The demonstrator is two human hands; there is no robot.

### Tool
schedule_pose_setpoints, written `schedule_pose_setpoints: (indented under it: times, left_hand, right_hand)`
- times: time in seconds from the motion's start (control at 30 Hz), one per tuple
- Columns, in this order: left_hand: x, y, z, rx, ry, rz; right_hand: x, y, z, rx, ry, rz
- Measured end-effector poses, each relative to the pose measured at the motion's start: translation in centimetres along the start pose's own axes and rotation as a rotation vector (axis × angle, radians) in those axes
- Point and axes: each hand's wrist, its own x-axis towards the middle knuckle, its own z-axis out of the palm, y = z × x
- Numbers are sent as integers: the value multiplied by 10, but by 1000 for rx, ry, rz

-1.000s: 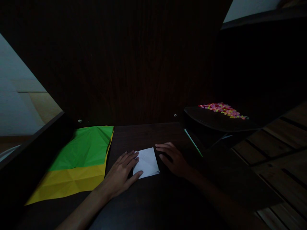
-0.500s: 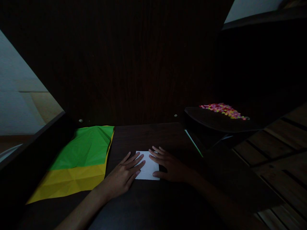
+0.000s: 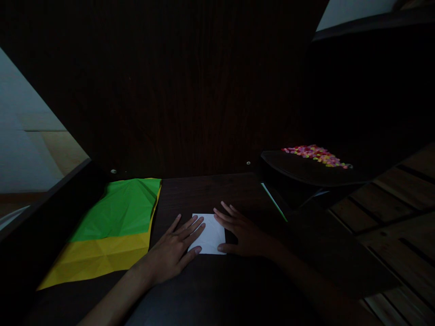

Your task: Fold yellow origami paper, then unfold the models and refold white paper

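A white, roughly square piece of paper (image 3: 211, 235) lies flat on the dark wooden surface (image 3: 200, 194) between my hands. My left hand (image 3: 178, 246) rests with fingers spread, its fingertips over the paper's left side. On the other side, my right hand (image 3: 239, 233) is open too, with fingers apart and the thumb and fingertips at the paper's right edge. Parts of both side edges are hidden under the fingers. Neither hand grips anything.
To the left lie a green sheet (image 3: 118, 208) and a creased yellow sheet (image 3: 98, 260) beneath it. A tall dark panel (image 3: 186, 90) stands behind. At right, a rounded shelf (image 3: 299, 172) bears many small colourful pieces (image 3: 317, 155). A slatted wooden floor (image 3: 404, 222) shows beyond.
My right hand has shifted slightly right and its fingers have spread, uncovering more of the paper. My left thumb has moved a little away from its fingers. The paper stays in place.
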Motion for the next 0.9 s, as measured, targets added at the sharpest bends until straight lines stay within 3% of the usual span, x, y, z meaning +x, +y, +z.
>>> schedule_pose_setpoints:
  times: [0.17, 0.67, 0.9]
  left_hand:
    - [0, 1, -1, 22, -37, -7]
    - [-2, -3, 6, 80, 92, -108]
    - [-3, -3, 1, 73, 68, -109]
  right_hand:
    - [-1, 0, -2, -2, -15, 14]
    - [0, 3, -1, -36, -12, 96]
    - [-2, 4, -3, -14, -18, 80]
